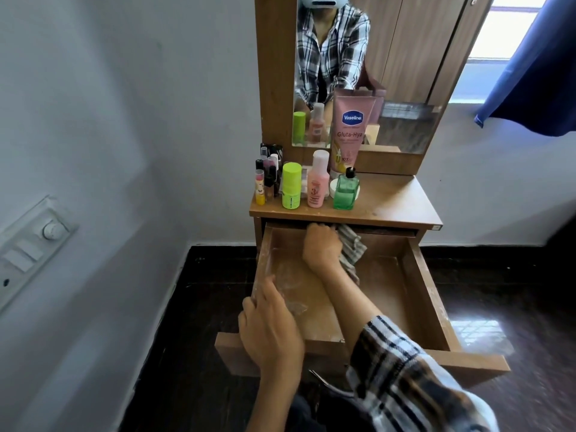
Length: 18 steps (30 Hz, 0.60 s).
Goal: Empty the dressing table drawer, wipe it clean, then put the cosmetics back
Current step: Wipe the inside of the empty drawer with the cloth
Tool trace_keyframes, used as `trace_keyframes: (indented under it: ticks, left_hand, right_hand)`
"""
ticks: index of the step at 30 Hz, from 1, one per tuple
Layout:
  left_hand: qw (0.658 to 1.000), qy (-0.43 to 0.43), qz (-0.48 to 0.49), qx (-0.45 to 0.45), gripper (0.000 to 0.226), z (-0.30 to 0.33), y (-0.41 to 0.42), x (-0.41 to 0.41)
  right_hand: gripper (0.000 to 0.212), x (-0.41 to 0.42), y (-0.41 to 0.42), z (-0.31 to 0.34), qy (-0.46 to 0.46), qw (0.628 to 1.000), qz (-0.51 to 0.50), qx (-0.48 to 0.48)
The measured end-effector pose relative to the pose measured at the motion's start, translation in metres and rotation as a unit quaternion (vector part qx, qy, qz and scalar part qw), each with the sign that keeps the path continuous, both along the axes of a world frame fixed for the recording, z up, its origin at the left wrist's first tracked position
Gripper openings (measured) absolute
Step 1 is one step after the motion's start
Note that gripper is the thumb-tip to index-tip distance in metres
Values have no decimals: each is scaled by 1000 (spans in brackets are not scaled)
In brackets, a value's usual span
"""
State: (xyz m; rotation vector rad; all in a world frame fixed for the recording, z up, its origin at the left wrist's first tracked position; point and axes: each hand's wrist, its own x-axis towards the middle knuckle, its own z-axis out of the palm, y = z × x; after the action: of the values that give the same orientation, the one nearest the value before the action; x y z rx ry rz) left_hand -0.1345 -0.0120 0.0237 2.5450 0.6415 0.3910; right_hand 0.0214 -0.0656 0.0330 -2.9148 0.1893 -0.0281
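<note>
The wooden drawer of the dressing table is pulled far out and holds no cosmetics; pale dusty smears mark its floor. My right hand presses a striped grey cloth against the drawer's back wall. My left hand grips the drawer's left front corner, thumb inside. On the tabletop stand a pink Vaseline tube, a green glass bottle, a pink bottle, a lime-green container and several lipsticks and small bottles.
A mirror rises behind the tabletop. White walls stand to the left, with a switch panel, and behind the table. The floor is dark and glossy. A blue curtain hangs at the upper right.
</note>
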Motion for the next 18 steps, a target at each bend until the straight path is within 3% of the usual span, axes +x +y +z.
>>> trace_keyframes:
  ticks: [3,8,14,18]
  left_hand:
    - [1000,6,3,-1,31,-1,0,1]
    - [999,-43,-8,18,50,-13,1,4]
    - [1000,-12,6,-17,35,0,-1,0]
    - [1000,-5,9,4,40,0,1,1]
  right_hand:
    - [30,1,32,1,9,998,62,16]
    - [34,6,69,0,17,990,143,14]
    - [40,3,46,-6,-37,980,189,-42]
    - [41,-2,11,-7,-47,986,152,-59]
